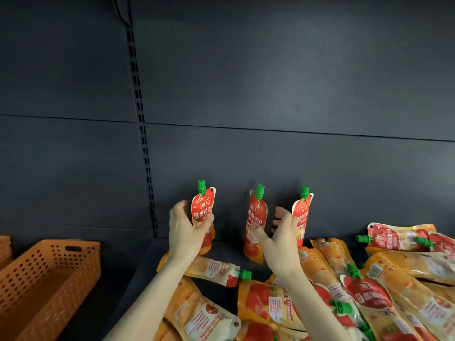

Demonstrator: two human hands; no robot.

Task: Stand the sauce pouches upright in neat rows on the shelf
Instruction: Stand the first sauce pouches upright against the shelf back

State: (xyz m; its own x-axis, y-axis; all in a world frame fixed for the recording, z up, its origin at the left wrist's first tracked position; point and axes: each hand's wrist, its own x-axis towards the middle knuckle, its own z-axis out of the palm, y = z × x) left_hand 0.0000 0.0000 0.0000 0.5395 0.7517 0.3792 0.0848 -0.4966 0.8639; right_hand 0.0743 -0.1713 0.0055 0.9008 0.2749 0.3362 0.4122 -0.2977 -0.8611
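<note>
Three red and orange sauce pouches with green caps stand upright near the back of the dark shelf (226,253): a left pouch (203,210), a middle pouch (256,215) and a right pouch (303,212). My left hand (184,232) is at the left pouch, thumb laid across its front, fingers loosely curved and apart from its left edge. My right hand (283,238) is spread open between the middle and right pouches, its thumb in front of the middle pouch's lower half. Several more pouches (369,299) lie flat in a jumbled pile at the front right.
An orange perforated basket (49,274) sits on the shelf at the left. A slotted black upright rail (142,134) runs down the dark back panel. A single pouch (216,269) lies flat under my left wrist.
</note>
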